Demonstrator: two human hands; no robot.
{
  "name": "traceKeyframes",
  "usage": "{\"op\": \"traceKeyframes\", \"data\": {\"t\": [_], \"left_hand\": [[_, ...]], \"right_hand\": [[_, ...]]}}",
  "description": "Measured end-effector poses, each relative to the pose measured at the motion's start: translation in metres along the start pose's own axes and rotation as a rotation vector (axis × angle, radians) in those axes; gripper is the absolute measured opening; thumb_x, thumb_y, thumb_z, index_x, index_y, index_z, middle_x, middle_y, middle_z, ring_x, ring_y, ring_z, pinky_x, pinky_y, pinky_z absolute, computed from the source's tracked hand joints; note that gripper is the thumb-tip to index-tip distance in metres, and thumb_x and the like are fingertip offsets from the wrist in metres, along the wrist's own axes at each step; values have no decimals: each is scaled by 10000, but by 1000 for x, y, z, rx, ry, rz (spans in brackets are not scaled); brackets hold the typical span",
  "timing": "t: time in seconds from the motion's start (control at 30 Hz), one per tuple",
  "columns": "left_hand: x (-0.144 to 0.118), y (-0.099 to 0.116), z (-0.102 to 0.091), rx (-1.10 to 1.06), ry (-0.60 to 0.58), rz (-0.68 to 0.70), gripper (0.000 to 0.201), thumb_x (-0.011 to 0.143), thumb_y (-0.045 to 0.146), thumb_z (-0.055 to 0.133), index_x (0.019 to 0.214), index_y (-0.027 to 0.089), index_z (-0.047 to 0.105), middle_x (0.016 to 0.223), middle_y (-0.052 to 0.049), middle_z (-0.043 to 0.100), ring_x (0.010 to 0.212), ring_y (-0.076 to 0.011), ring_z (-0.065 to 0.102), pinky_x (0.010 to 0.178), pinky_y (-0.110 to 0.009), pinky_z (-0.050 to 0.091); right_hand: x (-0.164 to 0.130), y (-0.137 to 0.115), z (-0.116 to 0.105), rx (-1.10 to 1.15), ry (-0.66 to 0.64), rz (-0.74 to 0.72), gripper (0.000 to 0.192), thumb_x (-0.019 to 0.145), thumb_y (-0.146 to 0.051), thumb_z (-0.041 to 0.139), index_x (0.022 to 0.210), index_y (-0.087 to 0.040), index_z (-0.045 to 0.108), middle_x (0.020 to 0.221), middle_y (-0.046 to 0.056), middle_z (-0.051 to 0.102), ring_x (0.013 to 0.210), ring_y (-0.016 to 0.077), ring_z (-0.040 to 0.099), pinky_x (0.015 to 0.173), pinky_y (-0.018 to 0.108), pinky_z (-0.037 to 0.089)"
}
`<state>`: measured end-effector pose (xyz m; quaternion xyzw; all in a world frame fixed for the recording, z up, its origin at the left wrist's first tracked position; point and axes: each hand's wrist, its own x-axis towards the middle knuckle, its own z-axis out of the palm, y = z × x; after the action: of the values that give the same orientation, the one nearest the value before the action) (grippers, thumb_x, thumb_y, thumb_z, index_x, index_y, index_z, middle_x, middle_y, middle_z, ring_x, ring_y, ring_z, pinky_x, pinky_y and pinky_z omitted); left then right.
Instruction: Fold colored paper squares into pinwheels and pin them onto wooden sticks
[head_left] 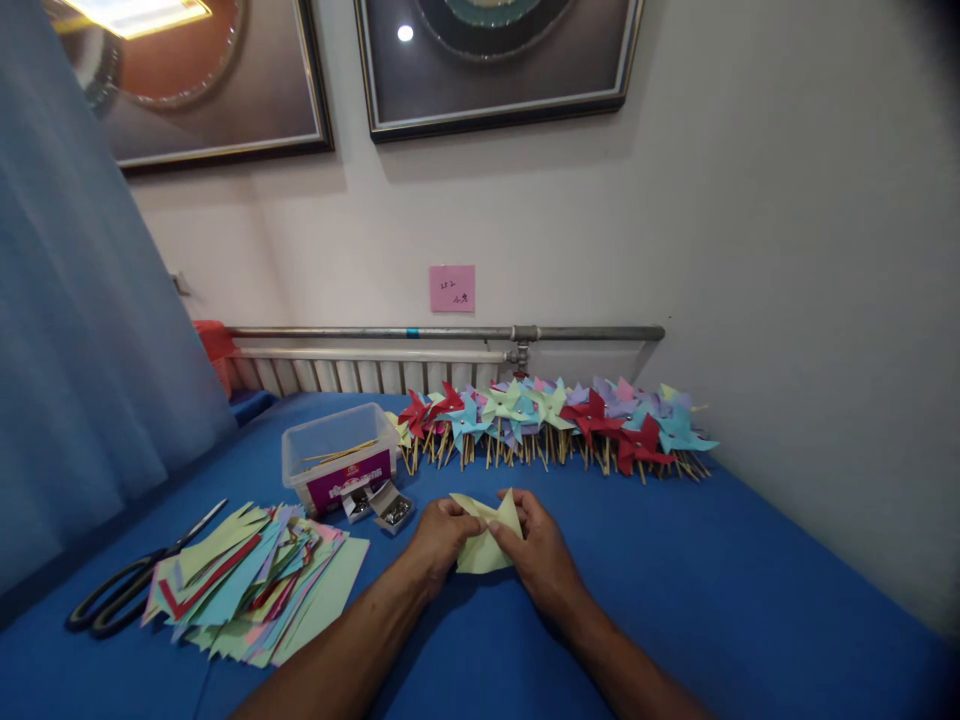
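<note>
Both my hands meet over a pale yellow-green paper square (486,540) with cut, folded corners, held just above the blue table (675,580). My left hand (441,535) pinches its left side and my right hand (538,548) grips its right side, fingers bending a corner inward. A long row of finished paper pinwheels (555,420) on wooden sticks, red, blue, green and purple, lies along the table's far edge. To my left sits a spread stack of coloured cut paper squares (255,585).
Black-handled scissors (127,590) lie at the far left. A clear plastic box (337,462) with wooden sticks stands behind the stack, with two small open boxes of pins (379,503) in front of it. A radiator and pipe (450,333) run along the wall; a blue curtain hangs left.
</note>
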<state>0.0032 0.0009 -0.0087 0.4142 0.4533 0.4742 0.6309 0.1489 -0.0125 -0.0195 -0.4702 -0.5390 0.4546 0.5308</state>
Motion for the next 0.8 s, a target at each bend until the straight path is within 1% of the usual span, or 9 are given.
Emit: {"op": "traceKeyframes", "data": {"t": [0.07,0.13,0.23,0.33,0.43,0.5,0.63,0.73,0.8], "left_hand": [[2,-2,-2,-11,34,24,221,508,243,760,668,114,680,572,-40,663,511,-155,581,541,-271,436],[5,-3,-4,-18,68,35,219,520,249,762,669,121,664,566,-32,652,517,-159,585,556,-280,453],[8,-2,-8,-30,104,31,206,535,234,768,661,132,641,574,-34,653,525,-162,593,568,-286,464],[12,0,-12,-45,140,14,195,533,207,764,655,133,631,567,-32,645,522,-165,591,566,-287,462],[14,1,-17,-79,105,14,201,535,201,762,675,123,642,591,-42,659,526,-165,592,568,-289,463],[15,1,-20,-93,65,20,208,544,210,773,682,120,647,602,-46,666,533,-165,595,577,-287,465],[16,-1,-23,-97,-6,31,203,558,219,781,673,119,648,581,-43,653,537,-166,598,582,-283,462],[14,-1,-23,-97,-50,28,200,563,225,777,676,117,653,588,-51,661,542,-170,603,572,-281,456],[13,0,-22,-85,-49,22,201,561,224,773,687,116,660,608,-59,674,544,-171,606,560,-278,449]], "right_hand": [[2,2,0,57,-5,5,415,735,-384,699,1092,-212,578,886,50,738,752,231,688,662,328,525],[4,3,-2,78,18,15,404,733,-401,700,1067,-203,585,834,43,725,725,225,676,663,328,517],[6,-1,-8,37,61,9,406,744,-416,690,1078,-200,607,737,9,691,651,197,631,617,300,475],[5,-10,-14,52,-33,23,375,807,-413,624,1120,-208,632,769,16,707,658,191,632,617,294,470],[2,-17,-17,67,-191,14,324,827,-397,612,1081,-207,679,873,42,738,784,210,672,727,319,503],[0,-20,-18,34,-243,-13,312,825,-391,633,1068,-207,700,915,45,743,849,219,672,778,327,504],[-3,-23,-20,-68,-281,-59,335,853,-419,625,1100,-208,706,967,48,735,904,228,652,797,322,497],[-3,-23,-22,-125,-288,-95,315,875,-412,591,1089,-211,705,971,42,724,882,218,635,784,311,487],[-2,-23,-24,-169,-279,-124,280,885,-400,580,1049,-213,708,936,31,711,844,206,618,767,303,476]]}}
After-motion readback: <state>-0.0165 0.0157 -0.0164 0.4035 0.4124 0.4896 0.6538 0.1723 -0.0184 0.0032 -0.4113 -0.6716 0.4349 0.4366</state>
